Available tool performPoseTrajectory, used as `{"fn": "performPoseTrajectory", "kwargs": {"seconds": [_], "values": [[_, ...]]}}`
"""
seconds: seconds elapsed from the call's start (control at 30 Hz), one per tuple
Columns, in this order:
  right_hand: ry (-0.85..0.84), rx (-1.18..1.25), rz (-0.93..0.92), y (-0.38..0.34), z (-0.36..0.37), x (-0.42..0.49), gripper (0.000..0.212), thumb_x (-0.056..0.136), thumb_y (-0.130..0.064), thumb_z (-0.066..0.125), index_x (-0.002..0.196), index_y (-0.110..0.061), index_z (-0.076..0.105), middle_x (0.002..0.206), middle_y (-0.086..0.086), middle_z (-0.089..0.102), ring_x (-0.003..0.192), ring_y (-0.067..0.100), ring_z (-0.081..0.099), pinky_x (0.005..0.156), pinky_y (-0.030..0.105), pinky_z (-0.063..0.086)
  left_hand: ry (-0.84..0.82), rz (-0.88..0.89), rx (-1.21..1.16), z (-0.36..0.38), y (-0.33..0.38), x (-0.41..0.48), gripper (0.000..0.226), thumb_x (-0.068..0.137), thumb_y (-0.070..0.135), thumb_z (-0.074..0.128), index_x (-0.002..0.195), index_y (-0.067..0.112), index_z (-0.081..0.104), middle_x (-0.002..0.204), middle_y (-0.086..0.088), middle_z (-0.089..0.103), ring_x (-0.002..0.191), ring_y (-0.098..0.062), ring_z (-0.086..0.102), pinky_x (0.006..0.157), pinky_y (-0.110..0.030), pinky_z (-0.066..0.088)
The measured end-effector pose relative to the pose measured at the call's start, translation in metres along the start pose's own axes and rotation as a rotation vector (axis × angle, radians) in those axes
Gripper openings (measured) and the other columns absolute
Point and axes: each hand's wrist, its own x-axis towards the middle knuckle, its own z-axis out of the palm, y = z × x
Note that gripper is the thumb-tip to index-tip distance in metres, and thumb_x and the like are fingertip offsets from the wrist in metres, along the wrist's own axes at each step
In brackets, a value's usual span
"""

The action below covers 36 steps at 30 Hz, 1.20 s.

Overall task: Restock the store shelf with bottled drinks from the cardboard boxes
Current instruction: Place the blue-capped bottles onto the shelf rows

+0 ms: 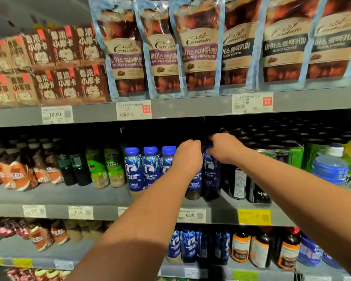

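Note:
Both my arms reach to the middle shelf (101,196). My left hand (187,156) is closed over the top of a blue-labelled coffee bottle (194,184) standing at the shelf front. Right beside it, my right hand (224,148) grips the cap end of a second, dark blue coffee bottle (211,175). Both bottles stand upright; their caps are hidden by my fingers. To their left stand three matching bottles with blue caps (150,169) in a row. No cardboard box is in view.
Black cans (239,185) and green cans (295,157) stand right of the bottles. Starbucks bottles (107,169) and brown bottles fill the left. Coffee pouches (199,47) hang on the shelf above. The lower shelf holds more blue bottles (187,246). A blue-capped water jug (330,169) is at far right.

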Motion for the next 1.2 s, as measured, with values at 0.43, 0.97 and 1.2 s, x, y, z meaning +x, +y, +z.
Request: {"fn": "performPoseTrajectory", "kwargs": {"seconds": [0.43,0.97,1.2], "values": [[0.304,0.312,0.086,0.003,0.016,-0.018,0.034,0.094,-0.022,0.048,0.121,-0.004,0.058,0.118,0.018,0.061,0.109,0.034,0.055,0.083,0.032,0.041,0.304,0.003,-0.432,0.014,0.004,-0.034,0.042,0.086,-0.005,0.042,0.125,0.001,0.055,0.129,-0.011,0.050,0.117,-0.029,0.048,0.100,-0.037,0.039],[0.098,1.345,0.516,0.014,0.105,-0.068,0.061,0.102,-0.045,0.020,0.101,-0.002,0.064,0.129,0.017,0.059,0.123,0.029,0.052,0.111,0.045,0.033,-0.001,-0.725,-1.528,0.088,0.026,-0.045,0.069,0.097,0.058,0.023,0.136,0.007,0.047,0.135,-0.001,0.050,0.130,-0.018,0.043,0.103,-0.029,0.030],[-0.001,1.461,0.550,0.010,0.110,-0.060,0.064,0.100,-0.054,0.019,0.142,-0.011,0.040,0.148,0.001,0.041,0.137,0.015,0.037,0.116,0.034,0.024,-0.062,-0.727,-1.635,0.088,0.033,-0.046,0.067,0.097,0.058,0.023,0.142,0.012,0.041,0.147,-0.003,0.041,0.136,-0.016,0.035,0.100,-0.025,0.026]]}}
